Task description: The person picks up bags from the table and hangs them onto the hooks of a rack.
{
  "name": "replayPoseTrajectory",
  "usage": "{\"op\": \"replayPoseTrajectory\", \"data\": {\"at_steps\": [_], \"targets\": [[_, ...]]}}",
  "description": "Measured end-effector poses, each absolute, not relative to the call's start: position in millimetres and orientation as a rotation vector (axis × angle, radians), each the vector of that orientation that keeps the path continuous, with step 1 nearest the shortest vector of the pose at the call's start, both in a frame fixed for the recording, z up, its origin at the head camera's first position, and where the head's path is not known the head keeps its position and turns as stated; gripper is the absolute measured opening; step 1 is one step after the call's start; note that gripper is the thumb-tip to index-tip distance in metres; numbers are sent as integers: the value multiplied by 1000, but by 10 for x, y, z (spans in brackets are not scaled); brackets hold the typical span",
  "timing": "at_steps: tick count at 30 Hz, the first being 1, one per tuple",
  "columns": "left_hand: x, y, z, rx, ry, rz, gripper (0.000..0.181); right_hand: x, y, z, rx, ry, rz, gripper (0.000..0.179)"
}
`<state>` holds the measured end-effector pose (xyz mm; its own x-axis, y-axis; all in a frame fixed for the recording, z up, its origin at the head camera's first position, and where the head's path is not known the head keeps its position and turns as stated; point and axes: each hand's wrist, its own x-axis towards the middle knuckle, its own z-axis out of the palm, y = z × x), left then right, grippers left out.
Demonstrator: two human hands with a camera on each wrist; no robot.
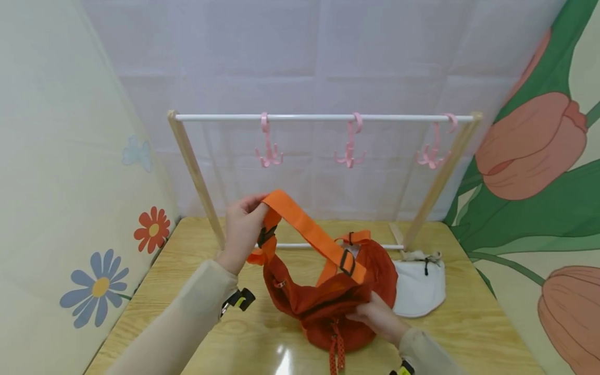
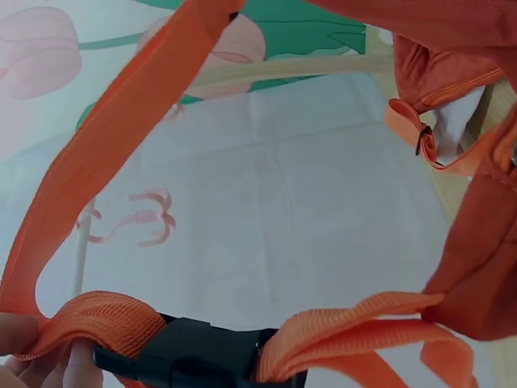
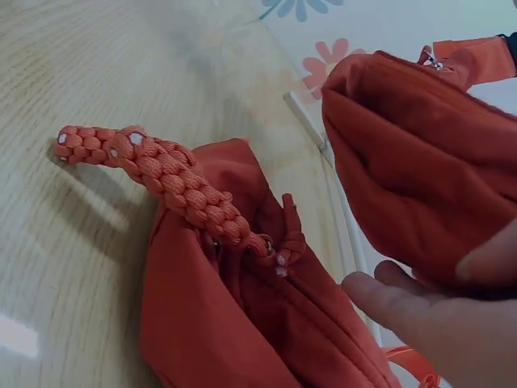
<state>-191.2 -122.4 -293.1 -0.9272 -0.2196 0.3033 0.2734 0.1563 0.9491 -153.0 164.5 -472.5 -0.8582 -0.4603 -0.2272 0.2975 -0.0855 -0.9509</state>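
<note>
My left hand (image 1: 242,229) grips a wide orange strap (image 1: 300,224) beside its black buckle (image 2: 202,353), which hangs just below the fingers. The strap loops up and over to a black slide adjuster (image 1: 347,262) and the red fabric waist bag (image 1: 328,297). My right hand (image 1: 377,317) pinches the bag's lower right side, thumb on the fabric in the right wrist view. Beneath it, more red fabric (image 3: 218,299) with a zip and braided cord pulls (image 3: 178,178) rests on the table. Behind the right hand bulges a rounded red part (image 1: 378,271) with another orange strap.
A white drawstring pouch (image 1: 419,286) lies at the right on the wooden table (image 1: 262,338). Behind stands a rack with a white rail (image 1: 309,118) and wooden posts. Three pink hooks (image 1: 268,148) hang from the rail. Painted walls flank the table.
</note>
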Motion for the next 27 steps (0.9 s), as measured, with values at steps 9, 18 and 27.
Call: {"op": "replayPoseTrajectory", "data": {"at_steps": [9,18,27], "targets": [[-1893,-1145,-2879,-63,-2044,-1868,22,-1592,1596,-4512,-259,1893,-1875,73],[-1910,-1133,-2900,-64,-1982,-1883,22,-1572,1304,-4125,-593,2372,-1935,50],[-1917,-1144,-2955,-24,-2011,-1775,21,-1571,1134,-3918,-645,2357,-1850,59]]}}
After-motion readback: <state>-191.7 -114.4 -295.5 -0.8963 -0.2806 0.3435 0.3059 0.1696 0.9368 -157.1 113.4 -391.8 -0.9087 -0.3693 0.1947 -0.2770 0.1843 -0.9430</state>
